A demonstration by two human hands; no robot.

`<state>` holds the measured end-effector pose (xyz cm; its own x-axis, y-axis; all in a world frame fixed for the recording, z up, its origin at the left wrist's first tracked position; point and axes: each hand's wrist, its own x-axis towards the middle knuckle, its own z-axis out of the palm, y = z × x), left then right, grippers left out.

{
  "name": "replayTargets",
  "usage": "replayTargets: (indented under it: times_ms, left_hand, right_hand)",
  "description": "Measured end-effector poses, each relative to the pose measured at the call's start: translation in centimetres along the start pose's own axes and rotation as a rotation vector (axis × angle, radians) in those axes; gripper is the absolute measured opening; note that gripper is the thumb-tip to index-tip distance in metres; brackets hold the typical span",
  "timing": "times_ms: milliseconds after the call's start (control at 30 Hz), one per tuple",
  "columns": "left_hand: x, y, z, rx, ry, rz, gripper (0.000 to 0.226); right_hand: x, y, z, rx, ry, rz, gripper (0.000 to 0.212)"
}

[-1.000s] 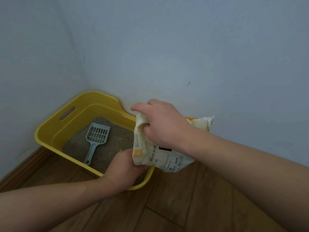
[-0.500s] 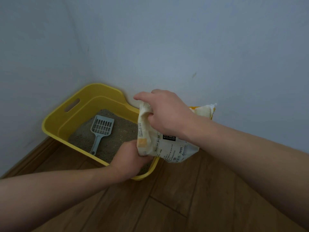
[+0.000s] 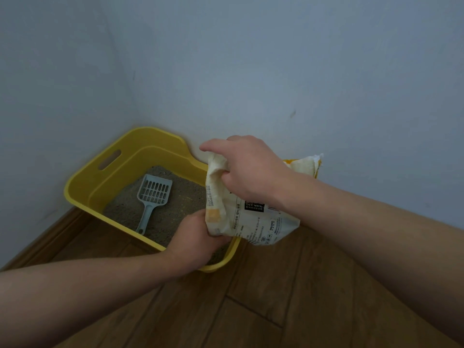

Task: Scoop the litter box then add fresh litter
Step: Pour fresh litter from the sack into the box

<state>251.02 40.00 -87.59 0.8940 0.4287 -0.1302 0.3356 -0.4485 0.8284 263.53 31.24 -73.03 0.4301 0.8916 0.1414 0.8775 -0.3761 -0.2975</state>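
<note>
Over the yellow box (image 3: 82,189), both hands grip a crumpled cream bag (image 3: 253,222): right hand (image 3: 251,169) clenched on top, left hand (image 3: 198,237) clutching its lower corner.

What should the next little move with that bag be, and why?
Probably tip the bag so it pours into the litter box: the left hand grips its lower corner, the right hand its top, it hangs over the box's near corner, and the scoop lies aside.

One head camera looks down, apparently from close, into a room corner (image 3: 133,79).
</note>
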Motion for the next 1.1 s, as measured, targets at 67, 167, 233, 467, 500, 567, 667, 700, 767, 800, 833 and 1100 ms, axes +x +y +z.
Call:
replayTargets:
  times_ms: [67,167,233,467,500,567,667,700,767,800,833,1100]
  left_hand:
    - [-0.1,-0.1,-0.1,-0.018,0.001,-0.004,0.045]
    - [-0.1,0.0,-0.1,-0.020,-0.002,-0.001,0.045]
    - [-0.1,-0.1,-0.1,-0.020,-0.004,-0.006,0.045]
    - [-0.2,-0.7,-0.4,-0.022,-0.012,0.030,0.034]
    - [-0.2,-0.9,-0.4,-0.025,-0.010,0.029,0.033]
    - [-0.2,-1.0,-0.6,-0.030,-0.008,0.025,0.030]
    - [-0.1,-1.3,-0.8,-0.043,-0.013,0.027,0.029]
    - [-0.1,-1.3,-0.8,-0.048,-0.017,0.027,0.029]
    - [-0.1,-1.5,-0.8,-0.048,-0.029,0.023,0.030]
    - [-0.1,-1.6,-0.9,-0.046,-0.034,0.021,0.029]
    - [-0.1,-1.7,-0.9,-0.044,-0.037,0.019,0.029]
    - [-0.1,-1.7,-0.9,-0.029,-0.041,0.016,0.027]
  right_hand:
    - [0.1,0.1,0.1,0.005,0.002,0.008,0.064]
    - [0.3,0.3,0.2,0.013,0.011,0.014,0.064]
    - [0.4,0.3,0.4,0.020,0.016,0.015,0.064]
    - [0.9,0.5,0.7,0.037,0.028,0.022,0.063]
    - [1.0,0.5,0.8,0.036,0.026,0.020,0.063]
    - [1.1,0.5,0.9,0.036,0.028,0.019,0.062]
    - [1.4,0.5,1.0,0.033,0.033,0.018,0.062]
    - [1.4,0.5,1.1,0.028,0.033,0.017,0.062]
    - [1.6,0.4,1.1,0.021,0.039,0.014,0.062]
    - [1.6,0.4,1.1,0.020,0.042,0.014,0.062]
    - [1.6,0.4,1.1,0.018,0.042,0.016,0.062]
    - [1.7,0.3,1.1,0.010,0.031,0.020,0.062]
